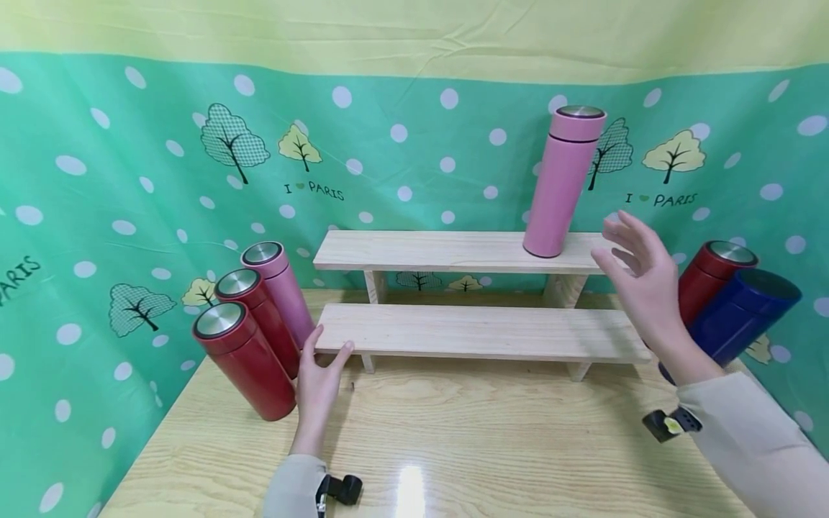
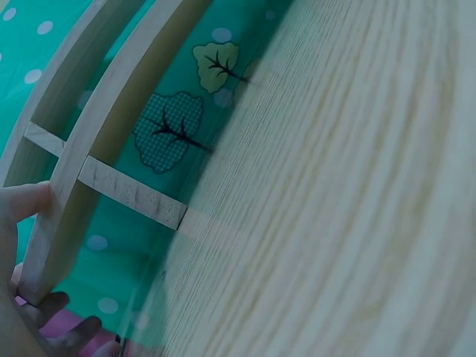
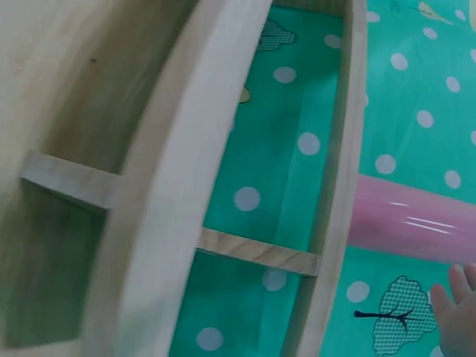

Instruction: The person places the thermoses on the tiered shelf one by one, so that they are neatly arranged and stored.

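A two-step wooden shelf (image 1: 447, 329) stands on the table. My left hand (image 1: 317, 385) holds the left end of its lower board; in the left wrist view the thumb lies on the board's edge (image 2: 63, 201), with the other fingers around the end. On the upper board's right part, a pink thermos bottle (image 1: 562, 187) stands upright. My right hand (image 1: 641, 288) hovers by that board's right end, fingers apart and holding nothing. A gap separates it from the pink bottle, which lies sideways across the right wrist view (image 3: 409, 222).
Left of the shelf stand two red thermos bottles (image 1: 249, 363) and another pink bottle (image 1: 285, 295). Behind my right forearm are a red bottle (image 1: 706, 277) and a dark blue bottle (image 1: 738, 316). A green dotted cloth (image 1: 401, 165) hangs behind the wood-grain table (image 1: 466, 432).
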### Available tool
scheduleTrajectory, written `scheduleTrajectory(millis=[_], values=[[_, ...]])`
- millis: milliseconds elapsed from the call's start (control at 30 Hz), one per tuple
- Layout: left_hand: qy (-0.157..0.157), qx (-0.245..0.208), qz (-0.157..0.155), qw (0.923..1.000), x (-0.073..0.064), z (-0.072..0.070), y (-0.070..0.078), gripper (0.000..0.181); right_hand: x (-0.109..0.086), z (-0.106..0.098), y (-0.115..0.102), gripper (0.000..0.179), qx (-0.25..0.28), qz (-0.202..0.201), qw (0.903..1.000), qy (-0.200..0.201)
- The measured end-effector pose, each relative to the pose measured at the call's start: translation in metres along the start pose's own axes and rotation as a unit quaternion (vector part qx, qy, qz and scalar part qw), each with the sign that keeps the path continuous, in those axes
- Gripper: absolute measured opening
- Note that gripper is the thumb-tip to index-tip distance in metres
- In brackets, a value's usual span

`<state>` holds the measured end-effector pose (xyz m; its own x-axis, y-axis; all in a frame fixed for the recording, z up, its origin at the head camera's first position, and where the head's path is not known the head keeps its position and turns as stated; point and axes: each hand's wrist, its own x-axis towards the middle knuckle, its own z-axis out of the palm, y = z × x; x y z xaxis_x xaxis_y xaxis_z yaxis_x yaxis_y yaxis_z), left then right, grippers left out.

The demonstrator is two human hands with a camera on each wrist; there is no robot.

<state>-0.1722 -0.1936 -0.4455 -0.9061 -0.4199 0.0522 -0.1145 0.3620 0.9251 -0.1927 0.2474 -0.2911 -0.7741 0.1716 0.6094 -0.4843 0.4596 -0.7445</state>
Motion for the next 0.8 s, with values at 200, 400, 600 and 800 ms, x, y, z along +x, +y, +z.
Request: scheduleTrajectory(millis=[200, 400, 600, 800], values=[[-0.004, -0.004, -0.002, 1.0000, 0.000, 0.000, 0.000, 0.081, -0.024, -0.012, 0.007, 0.059, -0.007, -0.013, 0.9998, 0.012], [-0.002, -0.009, 0.001, 1.0000, 0.001, 0.000, -0.001, 0.080, -0.045, -0.026, 0.018, 0.059, -0.023, -0.004, 0.9995, 0.020], [0.000, -0.009, -0.001, 1.0000, 0.000, 0.000, -0.001, 0.081, -0.063, -0.039, 0.030, 0.059, -0.037, 0.009, 0.9987, 0.034], [0.002, -0.005, -0.001, 1.0000, 0.000, 0.000, 0.000, 0.080, -0.078, -0.051, 0.038, 0.056, -0.048, 0.031, 0.9974, 0.044]])
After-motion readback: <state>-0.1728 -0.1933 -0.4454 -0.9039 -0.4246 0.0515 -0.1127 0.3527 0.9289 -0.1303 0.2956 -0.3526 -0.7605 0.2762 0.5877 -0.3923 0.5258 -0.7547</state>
